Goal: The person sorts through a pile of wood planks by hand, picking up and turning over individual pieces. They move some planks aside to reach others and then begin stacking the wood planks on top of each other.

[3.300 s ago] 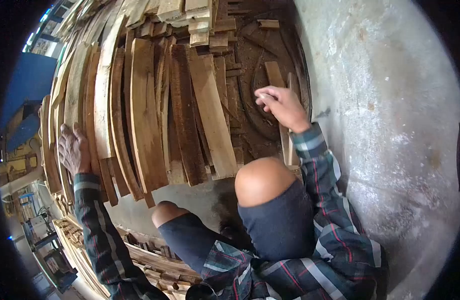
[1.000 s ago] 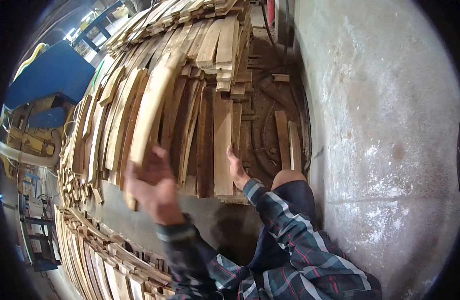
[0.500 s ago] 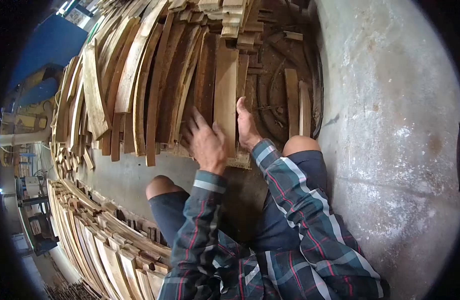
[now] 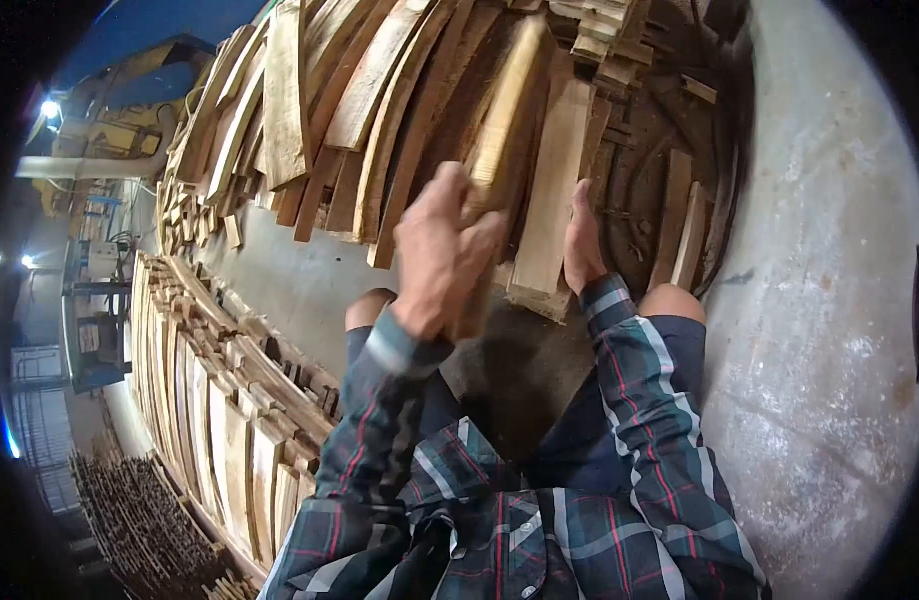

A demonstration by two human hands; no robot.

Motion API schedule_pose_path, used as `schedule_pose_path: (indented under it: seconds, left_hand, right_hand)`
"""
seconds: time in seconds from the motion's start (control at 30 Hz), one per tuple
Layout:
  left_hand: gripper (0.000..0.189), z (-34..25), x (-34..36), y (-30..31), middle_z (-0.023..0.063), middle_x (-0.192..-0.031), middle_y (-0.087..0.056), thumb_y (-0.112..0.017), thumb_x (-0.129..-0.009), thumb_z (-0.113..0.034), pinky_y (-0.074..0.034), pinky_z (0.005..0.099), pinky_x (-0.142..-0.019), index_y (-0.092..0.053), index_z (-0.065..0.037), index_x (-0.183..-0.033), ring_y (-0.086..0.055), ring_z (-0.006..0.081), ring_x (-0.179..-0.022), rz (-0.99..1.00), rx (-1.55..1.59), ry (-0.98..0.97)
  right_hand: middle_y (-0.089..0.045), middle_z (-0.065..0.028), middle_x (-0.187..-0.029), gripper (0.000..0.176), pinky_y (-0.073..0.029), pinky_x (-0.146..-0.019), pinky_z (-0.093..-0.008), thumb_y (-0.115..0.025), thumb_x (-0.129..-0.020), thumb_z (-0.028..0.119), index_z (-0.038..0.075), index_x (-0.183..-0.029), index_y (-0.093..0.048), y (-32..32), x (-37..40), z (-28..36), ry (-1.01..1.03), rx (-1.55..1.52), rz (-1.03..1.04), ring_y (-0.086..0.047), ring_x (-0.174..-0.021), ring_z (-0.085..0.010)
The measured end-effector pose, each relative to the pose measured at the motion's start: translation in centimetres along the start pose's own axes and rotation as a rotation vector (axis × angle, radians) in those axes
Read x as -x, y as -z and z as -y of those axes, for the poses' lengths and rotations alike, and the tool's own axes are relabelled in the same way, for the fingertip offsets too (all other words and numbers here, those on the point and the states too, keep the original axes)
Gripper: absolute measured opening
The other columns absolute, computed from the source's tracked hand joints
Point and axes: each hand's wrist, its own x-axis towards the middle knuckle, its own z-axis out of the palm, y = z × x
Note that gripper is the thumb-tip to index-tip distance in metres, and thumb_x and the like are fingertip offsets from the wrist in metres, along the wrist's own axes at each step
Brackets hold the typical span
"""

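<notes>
My left hand (image 4: 444,255) is closed around a wooden board (image 4: 506,110), tilted up and blurred by motion, its pale edge catching the light. The board's lower end comes out beneath the hand. On the right, my right hand (image 4: 582,245) stays open, fingers stretched upward and palm along the edge of a wide flat plank (image 4: 556,180). That plank lies lengthwise at the near end of the pile, pointing away from me. Left of the held piece, long rough boards (image 4: 384,75) lie side by side, some curved.
A second row of stacked boards (image 4: 224,430) stands at lower left, with a heap of thin dark sticks (image 4: 139,520) beyond it. To the right rises a worn grey concrete surface (image 4: 829,300). Two narrow wood pieces (image 4: 669,215) stand between it and the pile.
My left hand has taken hold of a board and lifted it from the pile. My right hand stays by the wide plank. The view has swung left.
</notes>
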Motion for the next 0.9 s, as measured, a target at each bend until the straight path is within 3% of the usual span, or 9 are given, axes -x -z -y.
schedule_pose_path:
  seconds: [0.07, 0.13, 0.17, 0.33, 0.4, 0.47, 0.7, 0.8, 0.9]
  left_hand:
    - [0.024, -2.2, 0.9, 3.2, 0.0064, -0.088, -0.053, -0.071, -0.078, -0.001, -0.05, 0.0332, -0.075, -0.056, -0.004, -0.097, -0.056, 0.0177, -0.085, -0.156, 0.133, -0.139]
    - [0.024, -3.5, -0.5, 7.3, 0.0104, -0.089, -0.055, -0.069, -0.078, 0.0, -0.051, 0.0368, -0.076, -0.059, -0.004, -0.099, -0.06, 0.0241, -0.087, -0.294, -0.247, -0.177]
    - [0.027, -2.2, -2.8, 9.5, 0.0148, -0.091, -0.056, -0.069, -0.077, -0.003, -0.05, 0.04, -0.077, -0.058, -0.003, -0.102, -0.059, 0.0308, -0.085, -0.424, -0.514, -0.481]
    - [0.043, 0.3, -9.0, 13.8, 0.0213, -0.119, -0.064, -0.072, -0.09, -0.028, -0.047, 0.0471, -0.097, -0.063, -0.007, -0.126, -0.059, 0.0385, -0.115, -0.541, -1.085, -0.497]
    - [0.035, -2.7, -5.0, 7.9, 0.0183, -0.118, -0.067, -0.07, -0.094, -0.022, -0.053, 0.0439, -0.086, -0.064, -0.006, -0.125, -0.067, 0.0329, -0.104, -0.64, -0.639, -0.44]
    - [0.037, -1.8, -2.1, 1.2, 0.017, -0.116, -0.069, -0.068, -0.091, -0.004, -0.057, 0.0363, -0.082, -0.063, -0.006, -0.128, -0.069, 0.0253, -0.099, -0.366, -0.362, -0.615]
    - [0.105, 3.4, -2.1, -13.0, 0.0367, -0.131, -0.046, -0.082, -0.074, -0.025, -0.047, 0.0581, -0.099, -0.017, -0.003, -0.154, -0.05, 0.0532, -0.118, 0.082, -0.497, -0.087]
    - [0.105, 3.8, -4.4, -13.6, 0.0356, -0.131, -0.047, -0.088, -0.067, -0.021, -0.049, 0.0567, -0.098, -0.024, -0.001, -0.148, -0.052, 0.0511, -0.12, 0.097, -0.577, -0.053]
    - [0.09, 5.1, -6.1, -13.2, 0.0327, -0.118, -0.057, -0.089, -0.066, -0.019, -0.054, 0.0523, -0.094, -0.039, 0.007, -0.135, -0.061, 0.0479, -0.11, 0.108, -0.562, -0.135]
  right_hand:
    - [-0.047, -0.0134, -0.148, 0.085, -0.038, -0.112, -0.0365, -0.037, -0.1, 0.068, -0.002, -0.149, -0.039, -0.6, 0.1, 0.1, -0.123, -0.164, -0.026, -0.049, -0.132, -0.023]
    - [-0.015, -0.017, -0.166, 0.092, -0.013, -0.124, -0.0383, -0.029, -0.101, 0.069, -0.002, -0.158, -0.018, -0.8, -0.5, -0.9, -0.129, -0.202, -0.014, -0.015, -0.153, -0.0279]
    - [-0.059, -0.0123, -0.132, 0.078, -0.04, -0.107, -0.0366, -0.04, -0.1, 0.067, 0.0, -0.137, -0.054, -1.4, -0.1, -1.0, -0.152, -0.341, -0.172, -0.054, -0.121, -0.0229]
    - [-0.061, -0.0106, -0.13, 0.073, -0.041, -0.106, -0.0367, -0.04, -0.101, 0.066, 0.004, -0.137, -0.055, -2.9, 0.3, -2.2, -0.138, -0.399, -0.168, -0.056, -0.119, -0.0229]
    - [-0.061, -0.0106, -0.13, 0.072, -0.042, -0.106, -0.0384, -0.039, -0.101, 0.065, 0.004, -0.136, -0.055, -2.6, -0.4, -3.2, -0.126, -0.396, -0.185, -0.057, -0.119, -0.0241]
    - [-0.061, -0.0108, -0.13, 0.071, -0.044, -0.105, -0.0406, -0.039, -0.102, 0.064, 0.004, -0.135, -0.055, -2.1, 0.0, -2.1, -0.268, -0.446, -0.199, -0.058, -0.119, -0.0256]
    - [-0.058, -0.0195, -0.132, 0.051, -0.039, -0.104, -0.0371, -0.043, -0.105, 0.037, -0.006, -0.13, -0.056, 0.2, 0.2, 0.4, -0.185, -0.257, -0.454, -0.053, -0.118, -0.0248]
    - [-0.051, -0.0178, -0.147, 0.055, -0.03, -0.115, -0.0382, -0.048, -0.102, 0.037, -0.006, -0.138, -0.05, 0.6, 0.4, 1.5, -0.389, -0.244, -0.607, -0.044, -0.136, -0.0273]
    - [-0.066, -0.0155, -0.118, 0.039, -0.045, -0.099, -0.0486, -0.046, -0.102, 0.034, 0.002, -0.121, -0.058, 3.1, -2.8, -2.0, -0.397, -0.519, -0.618, -0.06, -0.11, -0.0331]
